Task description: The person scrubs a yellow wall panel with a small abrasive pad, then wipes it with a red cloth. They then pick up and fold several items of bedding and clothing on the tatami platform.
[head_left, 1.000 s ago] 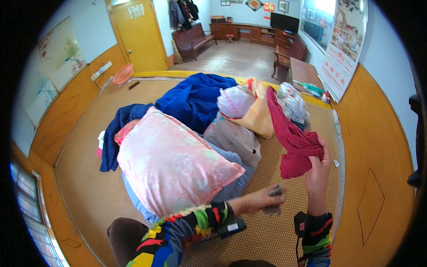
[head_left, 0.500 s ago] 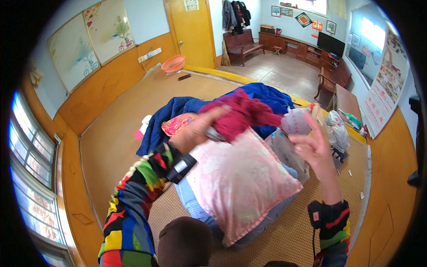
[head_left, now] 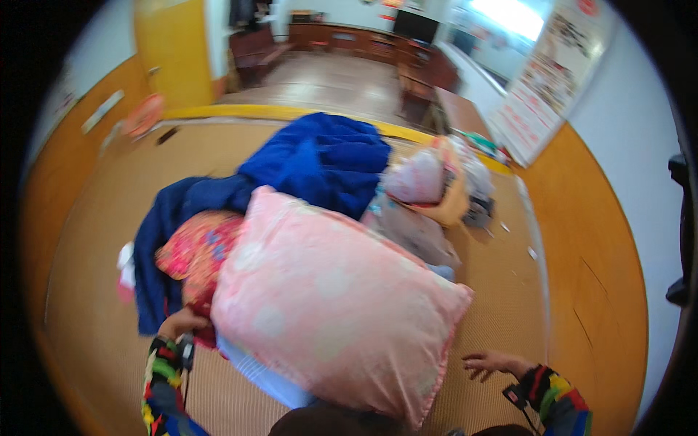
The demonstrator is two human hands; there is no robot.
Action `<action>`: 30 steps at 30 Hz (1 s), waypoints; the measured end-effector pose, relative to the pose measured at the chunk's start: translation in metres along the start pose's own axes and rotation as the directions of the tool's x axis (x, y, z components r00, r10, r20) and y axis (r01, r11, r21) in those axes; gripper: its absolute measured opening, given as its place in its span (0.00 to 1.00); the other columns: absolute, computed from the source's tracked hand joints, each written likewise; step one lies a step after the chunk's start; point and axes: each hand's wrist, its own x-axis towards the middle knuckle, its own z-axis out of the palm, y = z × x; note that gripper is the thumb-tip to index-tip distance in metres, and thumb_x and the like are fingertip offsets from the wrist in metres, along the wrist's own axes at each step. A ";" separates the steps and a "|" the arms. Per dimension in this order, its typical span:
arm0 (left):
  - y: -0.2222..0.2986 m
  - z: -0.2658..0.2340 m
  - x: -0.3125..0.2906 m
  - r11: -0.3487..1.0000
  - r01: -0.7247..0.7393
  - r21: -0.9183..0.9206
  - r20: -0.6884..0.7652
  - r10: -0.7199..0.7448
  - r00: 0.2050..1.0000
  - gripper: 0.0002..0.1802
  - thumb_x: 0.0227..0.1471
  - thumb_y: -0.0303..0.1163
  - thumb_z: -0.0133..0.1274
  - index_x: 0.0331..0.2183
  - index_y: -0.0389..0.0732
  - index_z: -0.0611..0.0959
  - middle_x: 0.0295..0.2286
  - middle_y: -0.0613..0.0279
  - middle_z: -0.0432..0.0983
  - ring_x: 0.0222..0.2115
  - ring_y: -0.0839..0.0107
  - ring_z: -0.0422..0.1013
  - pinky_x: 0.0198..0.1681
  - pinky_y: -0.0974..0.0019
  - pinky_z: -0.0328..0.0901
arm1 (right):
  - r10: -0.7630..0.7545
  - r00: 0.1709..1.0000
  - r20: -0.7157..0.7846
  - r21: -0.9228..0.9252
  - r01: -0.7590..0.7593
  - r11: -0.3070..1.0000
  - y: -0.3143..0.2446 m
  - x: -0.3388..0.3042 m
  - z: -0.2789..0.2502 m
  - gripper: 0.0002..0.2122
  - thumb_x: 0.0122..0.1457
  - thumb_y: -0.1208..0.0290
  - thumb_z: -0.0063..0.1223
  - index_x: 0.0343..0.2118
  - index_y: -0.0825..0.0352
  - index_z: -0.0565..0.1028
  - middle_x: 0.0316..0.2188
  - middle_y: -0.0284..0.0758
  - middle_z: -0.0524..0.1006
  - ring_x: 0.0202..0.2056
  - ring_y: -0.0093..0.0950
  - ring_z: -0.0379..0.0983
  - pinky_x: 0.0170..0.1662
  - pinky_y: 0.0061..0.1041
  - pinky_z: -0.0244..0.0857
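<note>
A pink pillow (head_left: 334,298) with pale patches lies in front of me over folded light blue cloth (head_left: 265,374). At its left edge, my left hand (head_left: 183,323) has its fingers closed on a dark red cloth (head_left: 206,336), mostly hidden by the pillow and the hand. A red and orange flowered cloth (head_left: 203,247) lies just beyond that hand. My right hand (head_left: 496,363) hovers to the right of the pillow, fingers spread, holding nothing.
Blue garments (head_left: 320,163) are heaped behind the pillow. Plastic bags (head_left: 422,178) stand at the far right. An orange basin (head_left: 145,115) and a small dark object (head_left: 167,134) sit at the far left. The woven mat (head_left: 94,240) ends at a yellow edge (head_left: 276,111).
My left hand has come down and left with the dark red cloth, from above the pillow to its left side. My right hand has lowered. The view has swung right.
</note>
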 end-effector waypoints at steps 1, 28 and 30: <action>0.010 -0.006 0.011 0.981 0.063 0.181 0.064 -0.075 0.995 0.30 0.36 0.27 0.63 0.47 0.39 0.77 0.33 0.71 0.76 0.31 0.79 0.70 0.33 0.71 0.65 | 0.018 1.000 0.006 -0.007 -0.018 1.000 0.001 0.002 0.010 0.34 0.60 0.49 0.48 0.62 0.68 0.55 0.54 0.42 0.66 0.46 0.35 0.73 0.37 0.32 0.74; 0.100 0.414 0.199 0.817 -0.050 0.575 0.388 -0.219 0.895 0.24 0.45 0.33 0.60 0.46 0.35 0.77 0.41 0.54 0.77 0.42 0.64 0.72 0.46 0.64 0.66 | -0.313 0.543 -0.780 0.199 0.688 0.698 0.201 0.026 0.024 0.21 0.53 0.53 0.54 0.40 0.68 0.77 0.35 0.41 0.80 0.36 0.29 0.76 0.41 0.32 0.68; 0.095 0.435 0.224 0.808 -0.084 0.583 0.440 -0.226 0.869 0.24 0.45 0.33 0.60 0.46 0.35 0.77 0.41 0.54 0.77 0.42 0.64 0.72 0.46 0.64 0.66 | -0.160 0.538 -0.827 0.248 0.606 0.755 0.235 0.029 0.031 0.21 0.52 0.53 0.54 0.40 0.66 0.77 0.36 0.41 0.80 0.37 0.30 0.76 0.42 0.32 0.67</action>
